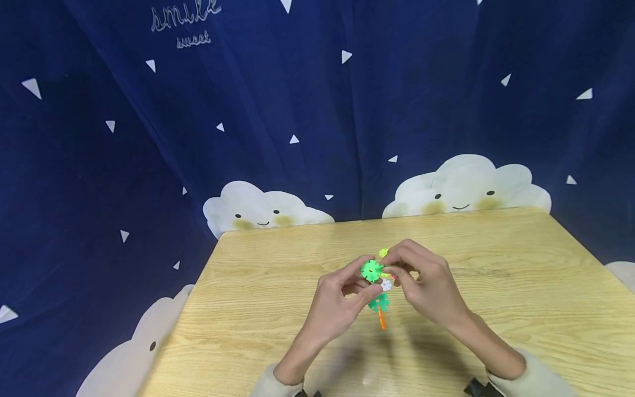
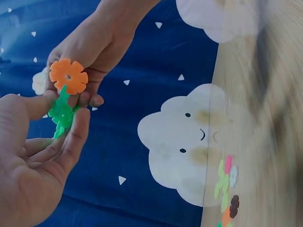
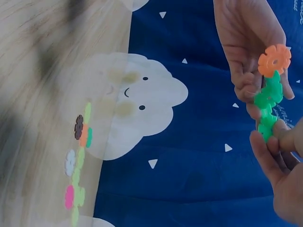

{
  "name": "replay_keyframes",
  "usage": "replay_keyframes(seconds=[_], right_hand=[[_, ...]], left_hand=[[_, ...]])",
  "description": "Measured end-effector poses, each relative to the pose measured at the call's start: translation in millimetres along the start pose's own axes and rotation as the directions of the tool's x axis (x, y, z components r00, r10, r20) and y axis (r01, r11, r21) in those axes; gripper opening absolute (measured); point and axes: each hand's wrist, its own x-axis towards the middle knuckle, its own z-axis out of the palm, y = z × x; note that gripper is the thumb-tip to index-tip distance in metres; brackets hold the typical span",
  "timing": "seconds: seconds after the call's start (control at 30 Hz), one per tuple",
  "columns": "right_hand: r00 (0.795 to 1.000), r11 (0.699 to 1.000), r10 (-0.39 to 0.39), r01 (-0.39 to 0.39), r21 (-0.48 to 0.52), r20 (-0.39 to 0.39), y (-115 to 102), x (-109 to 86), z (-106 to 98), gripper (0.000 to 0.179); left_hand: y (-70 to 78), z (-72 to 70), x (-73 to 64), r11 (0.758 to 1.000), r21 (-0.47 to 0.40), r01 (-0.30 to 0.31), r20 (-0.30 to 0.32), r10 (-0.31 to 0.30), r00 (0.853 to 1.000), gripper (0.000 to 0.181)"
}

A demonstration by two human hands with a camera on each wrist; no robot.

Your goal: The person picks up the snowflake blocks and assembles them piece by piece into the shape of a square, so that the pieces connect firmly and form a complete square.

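Note:
Both hands hold a short chain of notched plastic snowflake discs above the table. It is made of several green discs (image 1: 371, 271), with an orange disc (image 2: 68, 76) slotted onto one end, seen edge-on in the head view. My left hand (image 1: 336, 300) pinches the green discs between thumb and fingers. From the other side, my right hand (image 1: 430, 284) pinches a green disc (image 3: 268, 130) at the opposite end from the orange one. Fingertips hide part of the joints between the green pieces.
On the wooden table (image 1: 258, 286), beyond the hands, lies a row of joined discs: yellow-green discs (image 3: 80, 158), a pink disc (image 3: 69, 196), a white disc (image 3: 70, 163) and a brown disc (image 3: 79, 127). A dark blue curtain (image 1: 297, 99) with clouds hangs behind the table.

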Motion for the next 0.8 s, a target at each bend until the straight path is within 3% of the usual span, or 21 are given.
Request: replay_keyframes(seconds=[0.07, 0.13, 0.27, 0.57, 0.8], right_hand=[[0.999, 0.999, 0.032, -0.032, 0.031, 0.030, 0.8, 0.6, -0.6, 0.019], [0.998, 0.998, 0.045, -0.047, 0.046, 0.046, 1.3, 0.9, -0.6, 0.032], [0.997, 0.998, 0.038, -0.042, 0.053, 0.073, 2.0, 2.3, -1.2, 0.031], [0.992, 0.997, -0.002, -0.007, 0.072, 0.127, 2.1, 3.6, 4.6, 0.044], [0.990, 0.993, -0.002, -0.015, 0.119, 0.141, 7.1, 2.3, 7.5, 0.036]], left_hand=[[-0.7, -2.1, -0.7, 1.000, 0.005, 0.028, -0.005, -0.028, 1.000, 0.045], [-1.1, -3.6, -1.7, 0.998, 0.008, 0.057, -0.006, -0.056, 0.998, 0.044], [-0.3, -6.1, -3.0, 0.994, 0.004, 0.109, 0.003, -0.109, 0.994, 0.041], [-2.6, -6.6, -0.3, 0.993, -0.014, 0.118, 0.014, -0.118, 0.993, 0.027], [-4.4, -7.0, -1.2, 0.991, -0.013, 0.136, 0.013, -0.136, 0.991, 0.025]])
